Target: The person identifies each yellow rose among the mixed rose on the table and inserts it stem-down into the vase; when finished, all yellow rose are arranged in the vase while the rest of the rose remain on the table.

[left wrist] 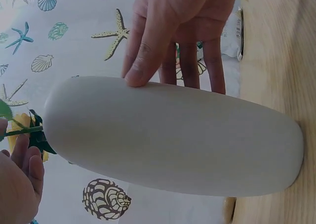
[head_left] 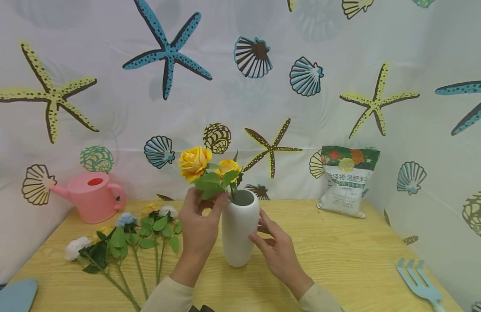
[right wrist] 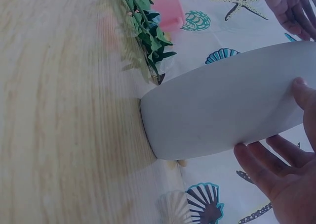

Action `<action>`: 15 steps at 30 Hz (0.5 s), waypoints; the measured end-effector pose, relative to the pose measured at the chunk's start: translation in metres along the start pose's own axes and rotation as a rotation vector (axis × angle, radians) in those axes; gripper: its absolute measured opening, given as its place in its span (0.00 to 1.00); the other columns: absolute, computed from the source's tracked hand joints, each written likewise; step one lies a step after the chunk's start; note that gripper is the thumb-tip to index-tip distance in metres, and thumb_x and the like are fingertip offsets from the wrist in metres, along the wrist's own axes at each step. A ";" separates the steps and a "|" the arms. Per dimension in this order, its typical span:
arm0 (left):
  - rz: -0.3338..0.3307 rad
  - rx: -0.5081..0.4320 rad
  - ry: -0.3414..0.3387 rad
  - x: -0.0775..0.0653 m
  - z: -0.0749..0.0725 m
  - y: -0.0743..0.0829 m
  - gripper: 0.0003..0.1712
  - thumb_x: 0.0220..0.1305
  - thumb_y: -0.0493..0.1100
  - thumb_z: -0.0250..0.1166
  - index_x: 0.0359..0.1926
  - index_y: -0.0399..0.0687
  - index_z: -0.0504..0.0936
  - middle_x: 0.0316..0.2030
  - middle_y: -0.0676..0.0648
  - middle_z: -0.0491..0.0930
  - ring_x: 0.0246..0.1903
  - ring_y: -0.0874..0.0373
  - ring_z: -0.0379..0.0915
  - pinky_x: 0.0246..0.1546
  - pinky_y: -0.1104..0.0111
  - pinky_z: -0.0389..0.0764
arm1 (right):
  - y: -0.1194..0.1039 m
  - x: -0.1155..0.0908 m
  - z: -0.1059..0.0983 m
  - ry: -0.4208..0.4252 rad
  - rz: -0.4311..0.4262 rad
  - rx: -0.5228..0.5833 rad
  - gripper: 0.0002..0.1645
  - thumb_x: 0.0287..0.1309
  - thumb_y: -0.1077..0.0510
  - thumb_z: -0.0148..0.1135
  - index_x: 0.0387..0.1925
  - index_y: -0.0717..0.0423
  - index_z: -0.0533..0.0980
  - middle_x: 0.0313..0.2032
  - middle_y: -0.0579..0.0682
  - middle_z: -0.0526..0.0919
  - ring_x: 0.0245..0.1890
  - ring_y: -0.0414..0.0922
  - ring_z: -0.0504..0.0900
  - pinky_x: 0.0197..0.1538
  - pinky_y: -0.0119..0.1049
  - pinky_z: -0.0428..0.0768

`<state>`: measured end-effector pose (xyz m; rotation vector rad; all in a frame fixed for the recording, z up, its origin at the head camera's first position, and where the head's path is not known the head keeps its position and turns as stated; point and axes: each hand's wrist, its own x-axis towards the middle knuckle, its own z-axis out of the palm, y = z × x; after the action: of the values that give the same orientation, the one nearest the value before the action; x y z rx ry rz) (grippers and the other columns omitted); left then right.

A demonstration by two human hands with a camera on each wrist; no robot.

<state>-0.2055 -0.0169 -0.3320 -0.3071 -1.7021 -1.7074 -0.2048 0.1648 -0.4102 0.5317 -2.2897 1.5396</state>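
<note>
A tall white vase (head_left: 240, 236) stands upright on the wooden table. Two yellow rose blooms (head_left: 194, 164) with green leaves rise beside and above its mouth. My left hand (head_left: 200, 227) pinches the rose stem just left of the rim; a stem (left wrist: 23, 130) reaches the mouth in the left wrist view. How deep it sits inside is hidden. At the vase's right side, my right hand (head_left: 277, 249) holds the body, with its thumb on the front and fingers (right wrist: 259, 167) along the side.
Several artificial roses in white, blue and yellow (head_left: 126, 219) lie on the left of the table. Behind them is a pink watering can (head_left: 93, 201). A fertilizer bag (head_left: 345, 184) stands at the back right, a blue hand fork (head_left: 421, 284) at front right, a blue-grey tool (head_left: 16, 297) at front left.
</note>
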 end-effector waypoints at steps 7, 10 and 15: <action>0.116 0.006 0.033 0.003 0.001 0.003 0.19 0.60 0.30 0.71 0.52 0.30 0.77 0.39 0.38 0.84 0.35 0.68 0.77 0.39 0.80 0.79 | 0.000 0.001 0.000 0.003 -0.008 -0.004 0.42 0.63 0.59 0.67 0.76 0.44 0.63 0.59 0.56 0.82 0.54 0.54 0.84 0.47 0.28 0.84; 0.100 0.023 0.034 0.004 0.002 0.002 0.18 0.61 0.31 0.71 0.50 0.31 0.78 0.39 0.38 0.84 0.36 0.68 0.78 0.39 0.80 0.80 | 0.000 0.000 0.000 -0.004 -0.002 -0.003 0.41 0.63 0.59 0.66 0.76 0.45 0.63 0.59 0.56 0.82 0.55 0.55 0.84 0.47 0.27 0.84; 0.039 0.030 0.035 0.005 0.003 -0.002 0.17 0.61 0.31 0.71 0.50 0.32 0.79 0.39 0.38 0.84 0.35 0.67 0.77 0.39 0.79 0.80 | 0.000 0.000 0.000 -0.005 0.004 -0.003 0.41 0.64 0.58 0.66 0.76 0.45 0.63 0.58 0.56 0.82 0.55 0.55 0.84 0.47 0.27 0.84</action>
<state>-0.2112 -0.0155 -0.3305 -0.2927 -1.6843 -1.6480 -0.2047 0.1647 -0.4108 0.5307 -2.2975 1.5388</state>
